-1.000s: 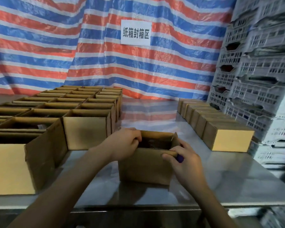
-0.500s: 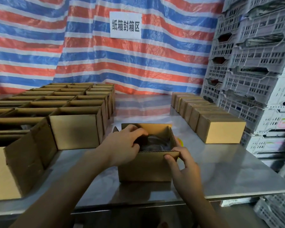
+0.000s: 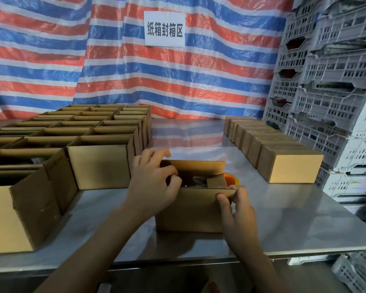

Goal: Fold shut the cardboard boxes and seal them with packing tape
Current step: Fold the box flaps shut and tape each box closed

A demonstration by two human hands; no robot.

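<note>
Okay, striped tarp [image 3: 114,60] behind, its white sign [image 3: 164,28] reads 纸箱封箱区. Steel table [image 3: 294,218]: bare strip between open boxes [image 3: 99,166] on the left and closed boxes [image 3: 292,166] on the right, front edge near me. The box [image 3: 190,210] sits there, top open. My left hand [image 3: 154,185] curls over its left rim; my right hand [image 3: 237,210] pinches the near flap's corner.

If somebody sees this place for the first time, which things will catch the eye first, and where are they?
The red, white and blue striped tarp fills the back wall, a white sign high on it. Open boxes crowd the left of the table; closed boxes line its right. At the front centre the left hand and right hand work on one half-closed box.
</note>
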